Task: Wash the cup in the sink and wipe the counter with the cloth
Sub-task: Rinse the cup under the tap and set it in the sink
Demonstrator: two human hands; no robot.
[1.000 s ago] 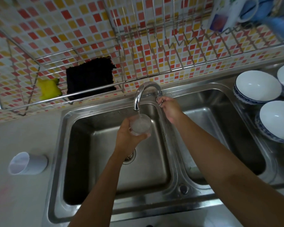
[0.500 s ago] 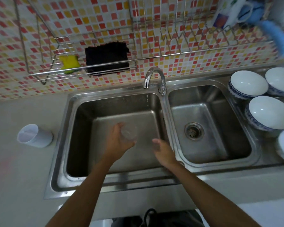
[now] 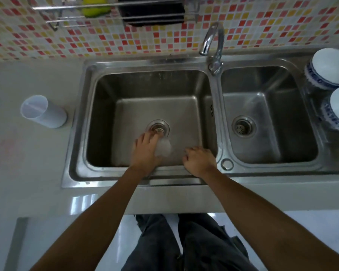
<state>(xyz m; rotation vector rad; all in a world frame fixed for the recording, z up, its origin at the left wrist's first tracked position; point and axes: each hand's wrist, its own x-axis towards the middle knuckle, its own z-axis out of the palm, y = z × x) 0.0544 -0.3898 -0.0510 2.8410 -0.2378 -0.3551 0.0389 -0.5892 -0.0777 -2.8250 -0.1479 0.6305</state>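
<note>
My left hand [image 3: 145, 151] grips a small translucent cup [image 3: 163, 148] low over the left basin of the steel double sink [image 3: 74, 137], just in front of its drain [image 3: 158, 129]. My right hand [image 3: 199, 160] hovers beside the cup over the basin's front edge, fingers curled, holding nothing. The tap [image 3: 212, 42] stands between the basins and no water runs from it. A dark cloth [image 3: 151, 10] hangs on the wire rack at the top of the head view. A second translucent cup [image 3: 42, 111] stands on the counter left of the sink.
A yellow sponge [image 3: 94, 9] lies on the rack next to the cloth. Blue-and-white bowls [image 3: 329, 69] sit upturned on the drainboard at the right. The right basin has its own drain [image 3: 243, 126]. The white counter [image 3: 27, 163] runs left and in front of the sink.
My right hand left the tap and came down beside the cup. My left hand lowered the cup from under the spout toward the basin floor. The water stopped and the camera tilted downward.
</note>
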